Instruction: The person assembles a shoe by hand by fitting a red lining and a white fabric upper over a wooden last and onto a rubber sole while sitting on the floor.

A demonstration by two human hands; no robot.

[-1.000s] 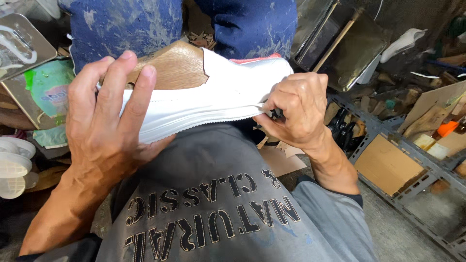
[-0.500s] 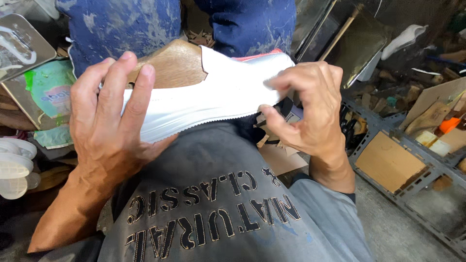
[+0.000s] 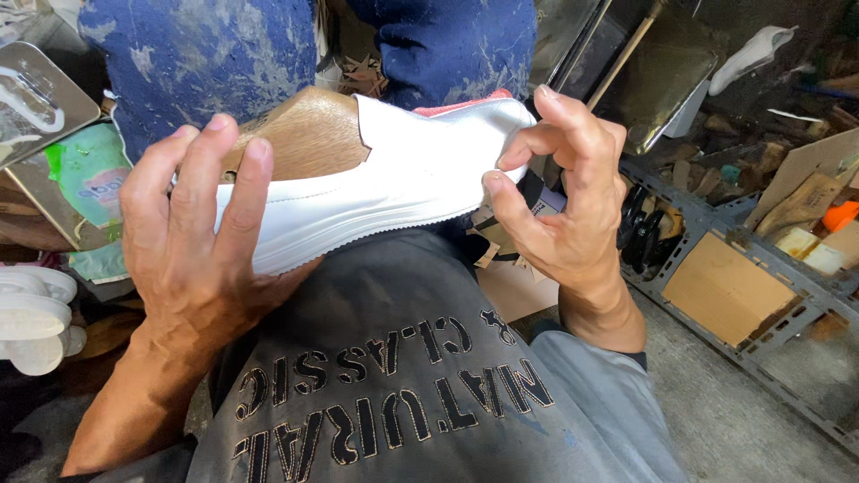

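Here a white shoe upper [image 3: 394,192], stretched over a wooden last [image 3: 300,134], is gripped at its left end by the left hand [image 3: 201,237]. Its right tip is pinched, apparently between thumb and forefinger, by the right hand [image 3: 559,201], above the lap.

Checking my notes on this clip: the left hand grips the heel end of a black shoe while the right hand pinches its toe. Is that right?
Not quite: the shoe is white, not black, as the head view shows. The left hand does grip its heel end, and the right hand pinches its toe.
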